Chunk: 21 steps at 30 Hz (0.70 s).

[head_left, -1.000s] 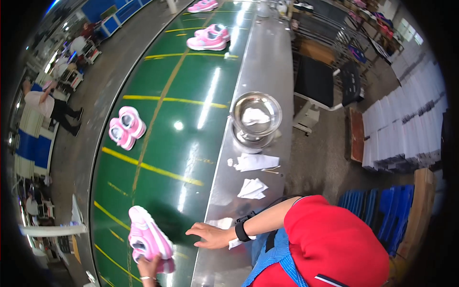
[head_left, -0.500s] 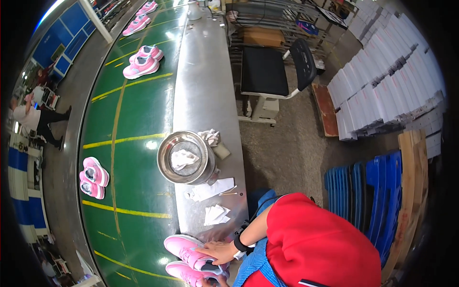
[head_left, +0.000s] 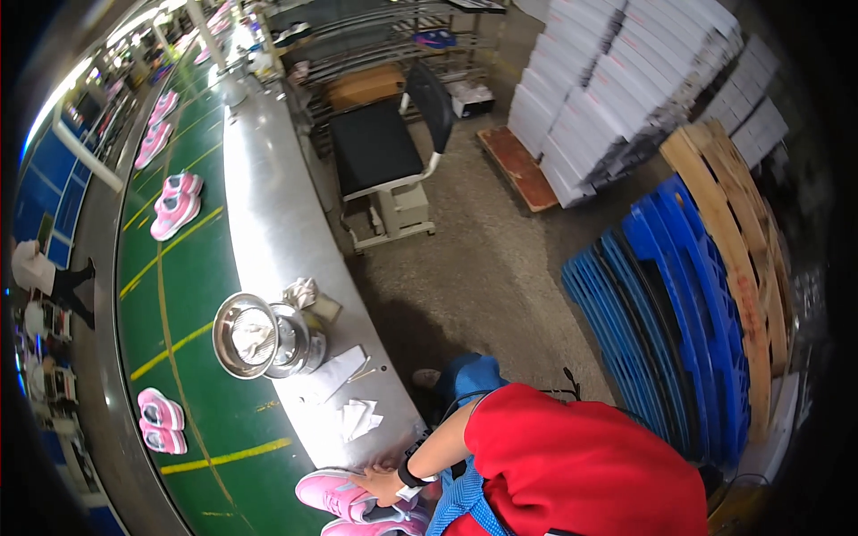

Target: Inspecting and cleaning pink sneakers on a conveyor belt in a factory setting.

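My right hand, with a black band on its wrist, reaches down to a pink sneaker at the belt's near edge. Its fingers are bent around the shoe's upper near the opening. A second pink sneaker lies just below it, partly cut off by the lower edge. My left hand is not visible. On the metal ledge beside the shoes lie folded white paper pieces. A round metal dispenser with a mesh dish stands farther up, a crumpled white cloth in its dish.
Pairs of pink sneakers sit along the green conveyor belt. Cotton swabs lie by the dispenser. A black chair stands beyond the ledge. To the right are stacked white boxes, blue pallets and a wooden pallet.
My view has swung, so belt, dispenser and chair appear farther left. My right hand stays on the upper sneaker, its fingers more bent. My left hand has gone out of view.
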Motion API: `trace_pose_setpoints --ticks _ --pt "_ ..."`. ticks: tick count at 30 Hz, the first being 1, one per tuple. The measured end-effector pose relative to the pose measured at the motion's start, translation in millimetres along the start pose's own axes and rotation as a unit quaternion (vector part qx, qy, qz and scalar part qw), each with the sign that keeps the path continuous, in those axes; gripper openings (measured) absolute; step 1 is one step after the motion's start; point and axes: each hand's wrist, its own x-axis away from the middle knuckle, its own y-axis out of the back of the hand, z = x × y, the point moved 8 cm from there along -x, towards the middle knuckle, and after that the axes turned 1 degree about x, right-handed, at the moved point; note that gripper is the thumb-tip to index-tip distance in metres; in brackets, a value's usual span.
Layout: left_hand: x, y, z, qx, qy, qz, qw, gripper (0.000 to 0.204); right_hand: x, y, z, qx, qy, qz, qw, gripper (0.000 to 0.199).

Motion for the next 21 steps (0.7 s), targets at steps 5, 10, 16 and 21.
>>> trace_pose_setpoints --ticks 5,10,16,21 --pt "-7.0 -16.6 22.6 0.061 -0.017 0.02 0.998 0.034 16.8 11.0 15.1 0.004 0.019 0.043 0.999 0.08" --pt "43.1 27.3 93.3 0.184 0.034 -0.11 0.976 0.029 31.2 41.0 24.8 -0.173 0.164 0.045 0.97 0.061" --pt "183.5 32.7 118.9 0.294 0.019 -0.357 0.886 0.018 42.2 58.7 23.4 -0.36 0.047 0.136 0.922 0.053" --pt "203.5 -7.9 135.0 0.531 -0.018 -0.435 0.727 0.033 22.2 32.2 29.5 -0.313 -0.046 0.287 0.904 0.031"
